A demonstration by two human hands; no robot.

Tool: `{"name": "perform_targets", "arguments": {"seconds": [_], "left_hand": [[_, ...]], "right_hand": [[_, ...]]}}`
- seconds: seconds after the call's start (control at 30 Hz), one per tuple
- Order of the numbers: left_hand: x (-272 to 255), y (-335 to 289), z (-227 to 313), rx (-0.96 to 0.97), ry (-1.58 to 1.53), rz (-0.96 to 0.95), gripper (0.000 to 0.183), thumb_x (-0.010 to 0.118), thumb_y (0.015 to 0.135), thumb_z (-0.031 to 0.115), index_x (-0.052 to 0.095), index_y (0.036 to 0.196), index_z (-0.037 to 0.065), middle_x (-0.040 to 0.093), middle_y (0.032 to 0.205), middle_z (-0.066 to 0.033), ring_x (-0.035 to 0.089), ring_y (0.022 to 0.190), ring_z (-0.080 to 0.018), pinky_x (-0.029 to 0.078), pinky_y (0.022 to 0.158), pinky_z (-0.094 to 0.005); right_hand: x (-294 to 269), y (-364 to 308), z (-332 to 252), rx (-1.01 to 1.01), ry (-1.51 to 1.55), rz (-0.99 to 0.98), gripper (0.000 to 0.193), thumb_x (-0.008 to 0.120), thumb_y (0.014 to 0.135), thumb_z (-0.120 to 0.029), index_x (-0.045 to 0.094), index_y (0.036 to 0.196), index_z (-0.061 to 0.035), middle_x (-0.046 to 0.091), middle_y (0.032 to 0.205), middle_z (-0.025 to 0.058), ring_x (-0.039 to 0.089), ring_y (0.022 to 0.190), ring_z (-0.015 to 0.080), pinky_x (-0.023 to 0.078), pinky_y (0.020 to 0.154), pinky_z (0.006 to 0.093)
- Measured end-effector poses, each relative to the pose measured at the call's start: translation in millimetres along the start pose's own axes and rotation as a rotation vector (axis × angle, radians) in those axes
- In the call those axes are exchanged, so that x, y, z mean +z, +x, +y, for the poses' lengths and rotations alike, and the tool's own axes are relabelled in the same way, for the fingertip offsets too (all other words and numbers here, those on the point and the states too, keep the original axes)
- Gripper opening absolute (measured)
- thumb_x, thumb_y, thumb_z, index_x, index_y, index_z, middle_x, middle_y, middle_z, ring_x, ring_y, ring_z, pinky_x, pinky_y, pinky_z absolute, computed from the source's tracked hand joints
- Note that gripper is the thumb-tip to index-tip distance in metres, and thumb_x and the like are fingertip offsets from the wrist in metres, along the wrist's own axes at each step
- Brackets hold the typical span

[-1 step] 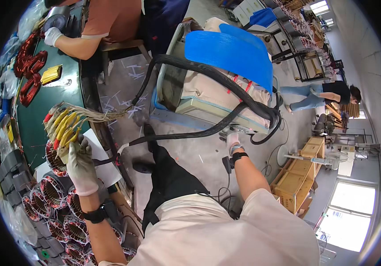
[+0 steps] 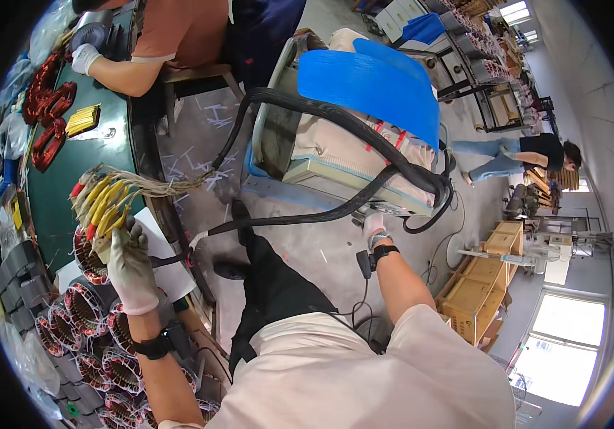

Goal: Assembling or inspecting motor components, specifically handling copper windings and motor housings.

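Left hand (image 2: pixel 131 275) curled near the yellow clips (image 2: pixel 111 198), just above a wire ring (image 2: pixel 86 259), its hold unclear; right hand (image 2: pixel 374 225), beside the machine (image 2: pixel 314 174), likewise; keeping wires (image 2: pixel 155 187) unstrained seemed advisable.

"What's on the green tabletop (image 2: pixel 49 204)?"
"Red wire coils (image 2: pixel 38 91) by its left edge, a bundle of yellow strips (image 2: pixel 82 120) just right of them, and a white sheet (image 2: pixel 178 284) at the right edge."
"The near end?"
"Wound stators (image 2: pixel 81 309) crowd there; what bears them is hidden."
"And the floor (image 2: pixel 300 275)?"
"White strips (image 2: pixel 215 109) lie scattered beyond the tabletop's right edge."
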State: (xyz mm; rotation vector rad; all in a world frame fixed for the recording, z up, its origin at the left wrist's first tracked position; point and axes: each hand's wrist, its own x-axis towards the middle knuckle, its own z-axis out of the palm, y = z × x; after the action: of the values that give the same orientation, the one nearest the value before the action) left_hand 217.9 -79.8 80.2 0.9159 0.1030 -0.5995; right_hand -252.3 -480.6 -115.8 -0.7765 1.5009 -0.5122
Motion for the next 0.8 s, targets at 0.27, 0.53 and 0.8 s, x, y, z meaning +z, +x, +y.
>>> {"name": "perform_targets", "arguments": {"seconds": [0.27,0.53,0.8], "left_hand": [[5.1,-0.2,6.0,0.038,0.005,-0.010,0.035,0.054,0.106,0.021,0.051,0.136,0.004,0.064,0.118,-0.0093,0.062,0.098,-0.0143,0.051,0.085,-0.0277],[-2.0,1.6,1.7,0.033,-0.051,-0.005,0.034,0.054,0.106,0.022,0.051,0.136,0.005,0.065,0.117,-0.0090,0.063,0.097,-0.0142,0.051,0.084,-0.0284],[-10.7,3.5,-6.2,-0.005,-0.076,0.096,0.032,0.056,0.106,0.024,0.057,0.131,0.003,0.068,0.118,-0.0078,0.066,0.097,-0.0146,0.052,0.086,-0.0281]], "right_hand": [[31.0,-32.6,-11.5,-0.019,-0.089,0.140,0.020,0.059,0.096,-0.013,0.065,0.114,-0.0053,0.071,0.106,0.0093,0.069,0.084,0.0248,0.055,0.071,0.0410],[103.3,-106.2,-24.9,-0.066,-0.877,-0.356,0.035,0.064,0.096,-0.023,0.064,0.117,0.0042,0.073,0.106,0.0148,0.072,0.079,0.0236,0.058,0.066,0.0356],[181.9,-159.5,-59.5,-0.105,-0.397,-0.592,0.040,0.060,0.101,-0.034,0.066,0.107,0.0053,0.073,0.097,0.0159,0.072,0.082,0.0223,0.058,0.068,0.0343]]}}
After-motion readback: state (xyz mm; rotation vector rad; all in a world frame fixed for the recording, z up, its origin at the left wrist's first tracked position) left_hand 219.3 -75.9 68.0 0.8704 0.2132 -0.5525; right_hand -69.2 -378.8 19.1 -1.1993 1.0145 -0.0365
